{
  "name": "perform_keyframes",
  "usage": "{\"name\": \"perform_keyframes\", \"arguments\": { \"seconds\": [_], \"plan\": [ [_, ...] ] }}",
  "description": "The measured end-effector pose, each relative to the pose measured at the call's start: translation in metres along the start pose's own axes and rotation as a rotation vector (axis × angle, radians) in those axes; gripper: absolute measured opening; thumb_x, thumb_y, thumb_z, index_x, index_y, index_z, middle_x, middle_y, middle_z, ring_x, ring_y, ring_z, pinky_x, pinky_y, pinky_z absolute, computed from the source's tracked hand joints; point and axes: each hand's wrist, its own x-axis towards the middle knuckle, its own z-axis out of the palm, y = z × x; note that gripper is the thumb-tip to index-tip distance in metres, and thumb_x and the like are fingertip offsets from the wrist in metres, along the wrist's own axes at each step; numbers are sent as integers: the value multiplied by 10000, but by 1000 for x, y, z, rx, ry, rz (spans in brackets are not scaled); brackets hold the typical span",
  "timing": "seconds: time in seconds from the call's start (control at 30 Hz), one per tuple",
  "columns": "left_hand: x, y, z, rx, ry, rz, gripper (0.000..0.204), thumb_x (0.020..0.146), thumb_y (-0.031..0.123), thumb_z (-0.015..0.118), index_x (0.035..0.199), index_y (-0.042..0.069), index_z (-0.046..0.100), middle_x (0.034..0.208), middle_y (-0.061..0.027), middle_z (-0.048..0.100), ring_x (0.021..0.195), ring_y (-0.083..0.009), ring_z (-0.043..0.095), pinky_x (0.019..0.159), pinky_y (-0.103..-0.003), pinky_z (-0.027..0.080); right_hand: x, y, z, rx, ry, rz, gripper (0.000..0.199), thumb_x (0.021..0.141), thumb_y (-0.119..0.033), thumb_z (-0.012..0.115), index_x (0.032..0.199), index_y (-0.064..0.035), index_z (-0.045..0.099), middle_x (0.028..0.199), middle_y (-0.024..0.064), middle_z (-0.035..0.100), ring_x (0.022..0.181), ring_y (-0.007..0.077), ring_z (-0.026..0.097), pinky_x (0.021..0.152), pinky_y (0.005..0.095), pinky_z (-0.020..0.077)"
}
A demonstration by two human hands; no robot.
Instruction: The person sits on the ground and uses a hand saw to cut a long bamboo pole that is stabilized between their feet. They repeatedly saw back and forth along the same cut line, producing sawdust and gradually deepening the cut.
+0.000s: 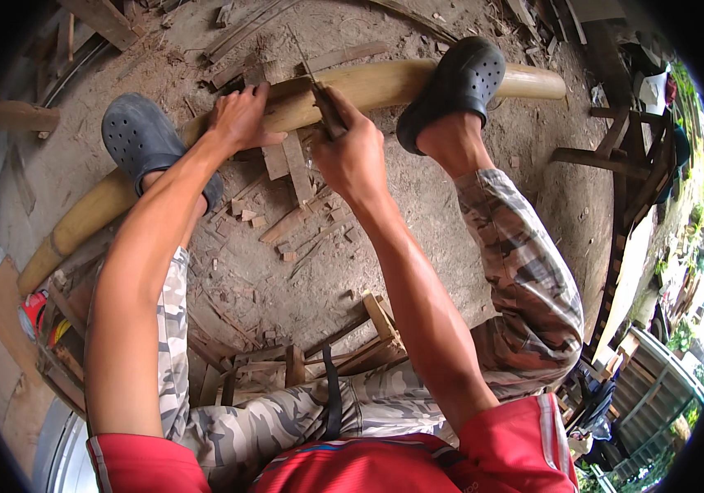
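A long, curved, yellowish bamboo pole (393, 80) lies across the ground under both of my feet. My left hand (241, 117) grips it from above, fingers bent over it and thumb out to the side. Just to the right, my right hand (350, 152) is closed around the handle of what looks like a handsaw (305, 62). Its thin blade shows almost edge-on and points away from me across the pole, near my left hand. Where the blade meets the pole is hard to make out.
My dark clogs (456, 86) press on the pole at both sides. Wood offcuts (297, 168) and small blocks litter the dirt floor. Wooden frame pieces (380, 316) lie close to my legs. A dark wooden stand (615, 156) is at the right, a red container (34, 310) at the left.
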Motion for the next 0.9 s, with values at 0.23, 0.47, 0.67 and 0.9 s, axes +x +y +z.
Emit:
{"name": "perform_keyframes", "arguments": {
  "seconds": [0.23,0.47,0.67,0.9],
  "plan": [
    [-8,-11,13,65,91,-6,1068,648,497,863,1432,-62,399,1216,-338,601,1060,-484,648,903,-538,537,-130,-37,-88,19,-172,156,635,807,95,500,1435,4,525,1358,213,632,1346,286,544,1143,364,375],
    [-9,-2,15,34,138,37,1055,636,502,873,1415,-37,411,1240,-285,606,1103,-464,629,903,-585,501,8,-11,-4,-22,-29,54,556,846,-21,594,1401,-37,559,1199,275,677,1116,332,694,918,395,534],
    [-13,-9,17,51,76,-15,1066,645,501,855,1435,-35,382,1240,-286,594,1086,-461,625,913,-593,494,-126,-51,-84,128,-162,220,629,820,104,466,1439,3,518,1382,208,614,1354,297,540,1137,358,386],
    [0,2,12,8,75,40,1040,669,536,839,1418,-44,409,1232,-268,595,1070,-448,628,910,-576,491,10,-15,-10,-41,-9,16,571,832,-41,589,1402,-18,556,1227,264,678,1158,312,674,974,364,507]
  ]
}}
